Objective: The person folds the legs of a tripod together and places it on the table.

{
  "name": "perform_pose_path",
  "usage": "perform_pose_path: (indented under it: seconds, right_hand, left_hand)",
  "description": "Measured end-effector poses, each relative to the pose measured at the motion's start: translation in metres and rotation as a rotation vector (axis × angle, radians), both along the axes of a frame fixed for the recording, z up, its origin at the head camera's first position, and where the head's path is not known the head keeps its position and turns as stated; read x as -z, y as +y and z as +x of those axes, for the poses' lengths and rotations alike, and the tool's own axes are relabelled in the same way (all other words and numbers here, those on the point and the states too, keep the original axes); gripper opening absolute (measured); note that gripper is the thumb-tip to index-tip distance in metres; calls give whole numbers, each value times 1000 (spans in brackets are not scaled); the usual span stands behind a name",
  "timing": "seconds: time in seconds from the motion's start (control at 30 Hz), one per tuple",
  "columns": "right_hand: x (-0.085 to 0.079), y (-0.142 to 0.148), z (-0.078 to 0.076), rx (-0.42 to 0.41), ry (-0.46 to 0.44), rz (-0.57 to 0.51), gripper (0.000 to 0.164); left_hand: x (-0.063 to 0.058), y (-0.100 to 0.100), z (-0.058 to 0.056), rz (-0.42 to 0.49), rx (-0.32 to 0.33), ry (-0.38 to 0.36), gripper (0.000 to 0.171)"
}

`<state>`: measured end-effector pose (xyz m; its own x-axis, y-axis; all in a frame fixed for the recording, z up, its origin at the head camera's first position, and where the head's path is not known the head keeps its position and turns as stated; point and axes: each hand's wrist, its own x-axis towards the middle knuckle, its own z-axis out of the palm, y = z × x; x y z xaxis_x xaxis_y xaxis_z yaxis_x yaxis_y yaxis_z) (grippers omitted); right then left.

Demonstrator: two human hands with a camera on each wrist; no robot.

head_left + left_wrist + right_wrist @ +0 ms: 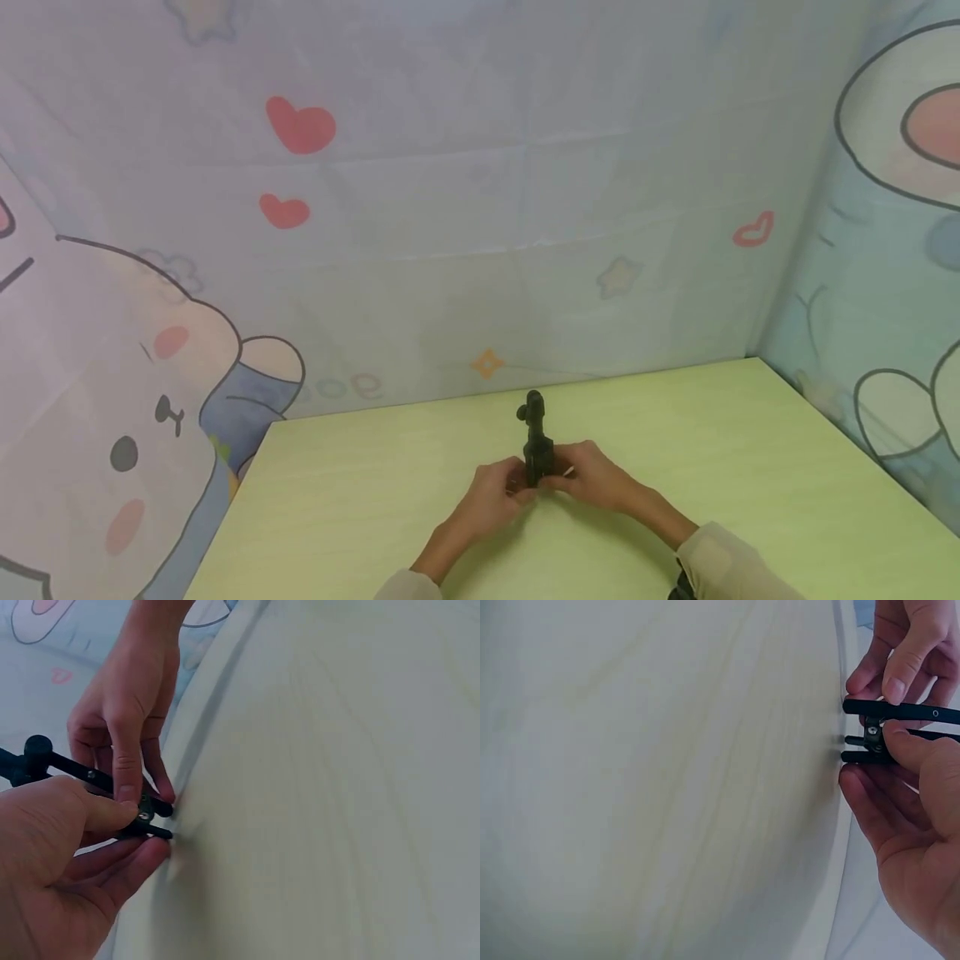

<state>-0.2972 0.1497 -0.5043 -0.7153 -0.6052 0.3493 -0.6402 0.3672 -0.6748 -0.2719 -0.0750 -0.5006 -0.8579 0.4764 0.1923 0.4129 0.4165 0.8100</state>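
A small black tripod [537, 454] stands upright on the pale yellow table, its head with a side knob on top and its legs close together. My left hand [491, 496] pinches its lower part from the left, thumb and fingers on a leg. From the right, my right hand [596, 479] holds the lower legs too. In the left wrist view the tripod's leg ends [161, 834] meet the tabletop. The right wrist view shows the black legs [907, 711] slightly apart, with a small bracket and screw between them; fingers partly cover them.
The wood-grained tabletop [352, 492] stretches out around both hands. A printed cloth [450, 208] with hearts and cartoon animals hangs behind and at both sides. A black object [681, 583] shows at the right sleeve [731, 562].
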Motion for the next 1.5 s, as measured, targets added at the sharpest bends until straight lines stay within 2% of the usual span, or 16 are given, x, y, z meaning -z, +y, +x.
perform_pose_path:
  seconds: [0.1, 0.23, 0.33, 0.5, 0.63, 0.77, 0.9, 1.03, 1.27, 1.5]
  right_hand:
    - [2, -3, 0, 18, -21, -25, 19]
    - [4, -7, -2, 44, -24, -40, 15]
    - [6, -8, -3, 66, -25, -38, 13]
    - [6, -9, -3, 74, -27, -41, 13]
    - [4, -9, -3, 57, -11, -60, 12]
    - [3, -9, -3, 56, -8, -62, 11]
    - [2, -8, -5, 49, -43, -60, 12]
    - [1, -7, -5, 25, -89, -68, 14]
    - [4, -7, -7, 27, -95, -53, 16]
    - [3, -4, -8, 19, -72, -48, 17]
  left_hand:
    - [-10, -4, 1, -44, 32, -27, 13]
    - [-30, -13, -1, -101, 37, 10, 16]
    - [-52, -22, -3, -115, 20, 42, 21]
    - [-95, -31, -5, -104, 2, 120, 27]
    - [-127, -29, -5, -90, 17, 202, 34]
    - [-148, -19, -5, -116, 49, 237, 41]
    - [-154, -7, -8, -150, 98, 265, 39]
    - [-151, 4, -13, -161, 139, 294, 30]
    - [-148, 11, -15, -190, 137, 307, 25]
    - [-146, 5, -12, -148, 112, 340, 18]
